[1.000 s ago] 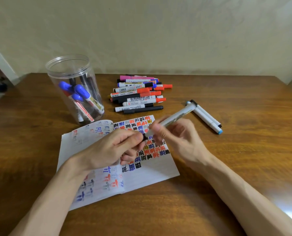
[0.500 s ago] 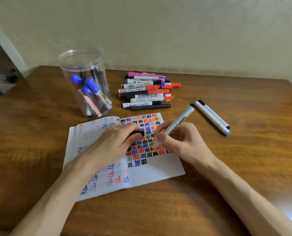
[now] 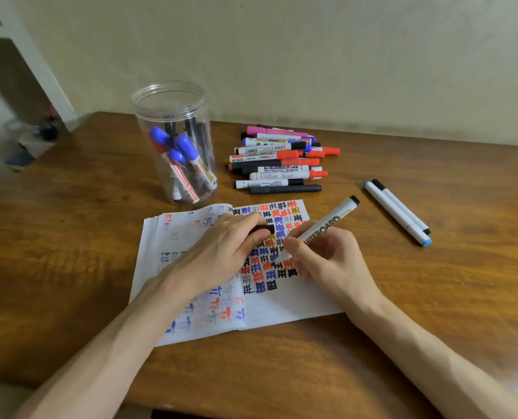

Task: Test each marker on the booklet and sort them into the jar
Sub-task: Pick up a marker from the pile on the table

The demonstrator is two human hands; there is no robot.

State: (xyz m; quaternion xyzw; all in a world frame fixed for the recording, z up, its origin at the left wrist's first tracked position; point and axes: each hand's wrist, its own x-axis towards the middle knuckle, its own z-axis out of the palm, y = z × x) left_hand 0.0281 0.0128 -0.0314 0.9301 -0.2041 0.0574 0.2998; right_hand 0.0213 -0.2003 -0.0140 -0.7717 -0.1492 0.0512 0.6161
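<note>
The right grip (image 3: 327, 261) is wrapped around a white whiteboard marker (image 3: 327, 225), fingers and thumb pinching low on its barrel like a pen. The tip points down into the open booklet (image 3: 281, 303) and the black-ended tail slants up and away to the right. Whether the tip is touching the paper I cannot tell, as the fingers crowd it. The left grip (image 3: 221, 252) rests on the booklet's middle, pinning it flat, with its fingers curled round a black cap (image 3: 262, 229), most likely this marker's own.

The right-hand page is thick with rows of black, blue and orange-red test marks, with bare paper only along its near edge. The left-hand page carries fainter ones.

Beyond the booklet's far left corner stands the clear jar (image 3: 173, 116), lidless, with several sorted markers (image 3: 185, 152) leaning inside, some blue-capped, some dark. To the right of it lies a pile of markers (image 3: 278, 161) on the bench (image 3: 433, 297), a dozen or so in pink, blue, black and orange-red. Two slim markers (image 3: 396, 211) lie side by side farther right, apart from the pile.

By my reckoning the job is under halfway. A handful are in the jar, one is being tested, and the larger pile is untested.
</note>
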